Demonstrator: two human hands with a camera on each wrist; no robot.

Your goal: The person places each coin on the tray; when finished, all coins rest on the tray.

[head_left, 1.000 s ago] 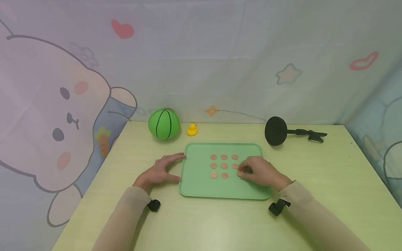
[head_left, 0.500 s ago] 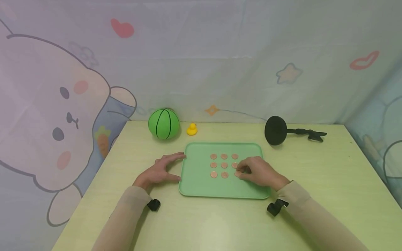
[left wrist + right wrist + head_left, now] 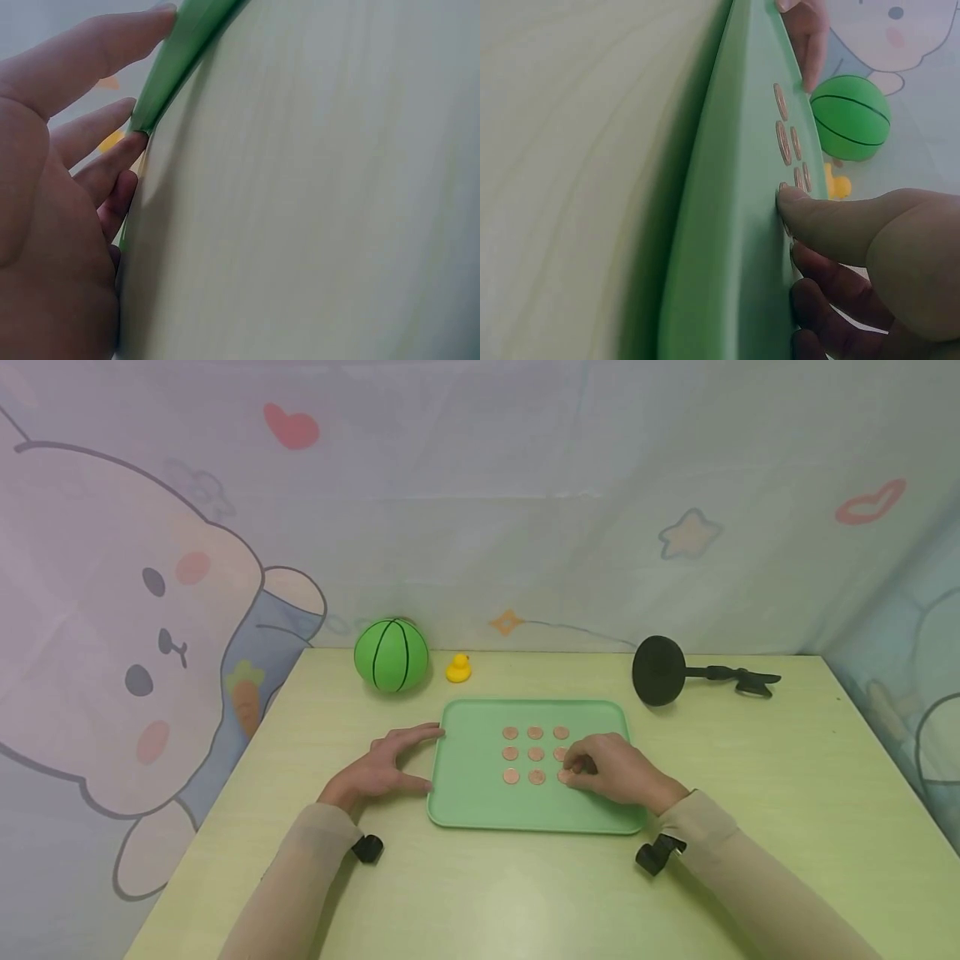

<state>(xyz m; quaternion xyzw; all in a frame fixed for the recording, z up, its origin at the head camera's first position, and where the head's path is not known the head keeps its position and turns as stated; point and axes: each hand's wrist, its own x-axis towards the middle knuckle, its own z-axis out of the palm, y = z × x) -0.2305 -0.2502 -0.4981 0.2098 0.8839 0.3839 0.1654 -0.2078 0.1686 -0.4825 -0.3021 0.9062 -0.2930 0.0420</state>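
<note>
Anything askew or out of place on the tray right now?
Nothing stands out. The coins lie flat in a tidy grid on the green tray; the right hand covers the near-right one. The left hand steadies the tray's left edge.

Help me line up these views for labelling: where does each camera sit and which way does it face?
Head: above, facing forward and down at table, tray, both forearms.
Left wrist: low at left hand, along tray's left rim.
Right wrist: low at right hand, across coins toward ball.
All three share the tray.
</note>
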